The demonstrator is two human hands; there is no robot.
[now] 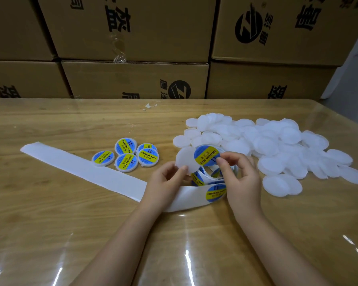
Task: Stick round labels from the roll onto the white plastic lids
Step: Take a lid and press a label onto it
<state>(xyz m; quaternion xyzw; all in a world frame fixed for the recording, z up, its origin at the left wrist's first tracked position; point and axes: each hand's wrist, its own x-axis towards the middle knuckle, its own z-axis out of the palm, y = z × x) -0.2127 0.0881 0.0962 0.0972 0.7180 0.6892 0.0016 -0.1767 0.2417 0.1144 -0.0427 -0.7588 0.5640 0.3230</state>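
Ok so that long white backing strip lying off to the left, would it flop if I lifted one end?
Probably floppy: the backing strip looks thin and it folds and curves near the left hand. It looks light, so a push would likely slide or buckle it on the glossy table.

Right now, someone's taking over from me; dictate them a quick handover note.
Left hand holds a blank lid.
Right hand pinches a label at the lid's edge, not yet centred on it.
Roll lies under both hands; its bare backing trails left.
Done: five labelled lids, left of centre.
Left: this lid, then the pile on the right.
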